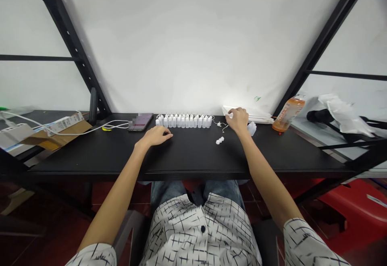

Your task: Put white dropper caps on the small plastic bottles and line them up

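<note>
Small white squeeze bottles (187, 121) stand upright in close rows at the back of the black table. My left hand (156, 135) rests palm down just in front of their left end, fingers loosely bent and apart, holding nothing visible. To the right of the rows, my right hand (238, 120) is curled with thumb and forefinger close around a small white spot; whether that is a held piece or the white stack behind, I cannot make out. Several small white caps (220, 140) lie left of my right wrist. Thin cords with a white piece (219, 124) lie between the bottles and this hand.
A phone (140, 122) and white cable (119, 125) lie left of the bottles. White flat sheets (260, 116), a translucent bottle (251, 128) and an orange drink bottle (288, 113) are at right. An opened cardboard box (60, 131) sits far left; black frame posts (75, 48) flank the table.
</note>
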Demonstrator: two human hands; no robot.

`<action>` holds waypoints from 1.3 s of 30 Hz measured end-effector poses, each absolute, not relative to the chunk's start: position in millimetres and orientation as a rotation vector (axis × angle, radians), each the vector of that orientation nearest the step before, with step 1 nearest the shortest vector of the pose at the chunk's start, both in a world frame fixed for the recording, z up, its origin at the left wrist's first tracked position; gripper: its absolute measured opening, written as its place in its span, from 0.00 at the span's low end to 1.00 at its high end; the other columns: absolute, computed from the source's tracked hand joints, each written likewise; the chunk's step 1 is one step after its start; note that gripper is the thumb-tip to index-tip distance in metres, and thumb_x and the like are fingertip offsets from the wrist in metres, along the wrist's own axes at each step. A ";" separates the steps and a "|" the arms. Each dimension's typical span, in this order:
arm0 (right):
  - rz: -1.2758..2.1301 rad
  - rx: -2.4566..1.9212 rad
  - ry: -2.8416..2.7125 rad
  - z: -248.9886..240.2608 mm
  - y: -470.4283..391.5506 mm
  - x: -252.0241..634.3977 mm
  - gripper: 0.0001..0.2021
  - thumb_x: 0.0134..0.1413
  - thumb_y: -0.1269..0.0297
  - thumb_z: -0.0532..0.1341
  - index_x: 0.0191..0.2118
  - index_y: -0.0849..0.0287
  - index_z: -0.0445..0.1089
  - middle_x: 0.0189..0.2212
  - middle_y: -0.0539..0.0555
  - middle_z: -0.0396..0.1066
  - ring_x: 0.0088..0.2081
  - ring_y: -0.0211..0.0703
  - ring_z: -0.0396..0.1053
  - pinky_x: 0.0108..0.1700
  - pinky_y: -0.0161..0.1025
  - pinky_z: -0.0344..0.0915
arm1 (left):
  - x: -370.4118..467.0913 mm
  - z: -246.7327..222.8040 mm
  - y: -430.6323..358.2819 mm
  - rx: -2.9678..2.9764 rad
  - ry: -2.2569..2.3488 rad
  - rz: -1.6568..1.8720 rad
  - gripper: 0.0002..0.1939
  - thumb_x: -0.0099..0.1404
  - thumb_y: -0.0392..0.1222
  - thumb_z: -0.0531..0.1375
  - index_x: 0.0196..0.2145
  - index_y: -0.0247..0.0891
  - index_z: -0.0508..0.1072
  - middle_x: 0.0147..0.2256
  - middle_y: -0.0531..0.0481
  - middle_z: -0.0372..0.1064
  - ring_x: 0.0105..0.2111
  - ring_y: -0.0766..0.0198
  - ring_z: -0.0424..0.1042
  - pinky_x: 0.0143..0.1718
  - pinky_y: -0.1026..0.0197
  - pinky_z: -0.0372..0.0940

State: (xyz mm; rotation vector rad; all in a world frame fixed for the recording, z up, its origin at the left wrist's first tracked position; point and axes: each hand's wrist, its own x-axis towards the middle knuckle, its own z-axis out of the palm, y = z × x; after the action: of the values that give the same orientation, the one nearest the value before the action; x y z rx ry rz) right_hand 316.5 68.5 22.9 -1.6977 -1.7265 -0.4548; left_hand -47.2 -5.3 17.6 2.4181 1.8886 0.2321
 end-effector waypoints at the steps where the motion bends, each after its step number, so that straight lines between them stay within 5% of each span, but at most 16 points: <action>1: -0.470 -1.680 -1.693 22.6 70.9 326.3 0.13 0.57 0.64 0.59 0.43 0.62 0.76 0.44 0.66 0.70 0.50 0.61 0.63 0.51 0.52 0.58 | -46.4 17.9 -5.3 2.422 1.871 0.227 0.22 0.67 0.55 0.51 0.45 0.44 0.80 0.49 0.47 0.77 0.49 0.51 0.74 0.48 0.57 0.66; 12: -0.314 -1.949 -1.644 12.2 61.0 402.0 0.37 0.49 0.44 0.66 0.62 0.57 0.63 0.52 0.68 0.66 0.54 0.65 0.64 0.53 0.53 0.60 | -48.0 13.5 -3.9 2.373 1.880 0.339 0.22 0.66 0.55 0.52 0.45 0.43 0.80 0.50 0.48 0.76 0.47 0.52 0.74 0.48 0.58 0.66; 20: -0.188 -2.025 -1.279 19.3 57.9 406.0 0.21 0.63 0.58 0.53 0.56 0.62 0.70 0.47 0.68 0.72 0.50 0.61 0.69 0.50 0.52 0.64 | -50.9 11.1 -1.1 2.373 1.847 0.388 0.22 0.66 0.54 0.52 0.44 0.42 0.81 0.50 0.48 0.76 0.49 0.52 0.74 0.49 0.57 0.67; 27: -0.049 -2.130 -1.471 20.7 55.4 399.5 0.20 0.64 0.55 0.53 0.54 0.55 0.75 0.50 0.64 0.74 0.52 0.61 0.70 0.51 0.52 0.65 | -52.2 9.9 0.6 2.377 1.852 0.389 0.21 0.66 0.54 0.52 0.43 0.43 0.81 0.49 0.48 0.77 0.50 0.51 0.73 0.51 0.57 0.66; 39: -0.044 -2.290 -1.569 18.8 55.7 392.1 0.23 0.65 0.52 0.52 0.51 0.61 0.76 0.48 0.70 0.74 0.51 0.62 0.72 0.50 0.52 0.66 | -51.4 11.3 -1.0 2.390 1.835 0.387 0.22 0.66 0.54 0.52 0.44 0.42 0.81 0.50 0.47 0.76 0.50 0.51 0.73 0.52 0.56 0.66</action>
State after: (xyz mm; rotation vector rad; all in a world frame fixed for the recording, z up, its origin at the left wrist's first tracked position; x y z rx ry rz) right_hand 392.1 55.7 18.8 -2.2900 -1.5691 -0.0444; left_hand -51.4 -1.0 11.3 2.3901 1.8352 0.3871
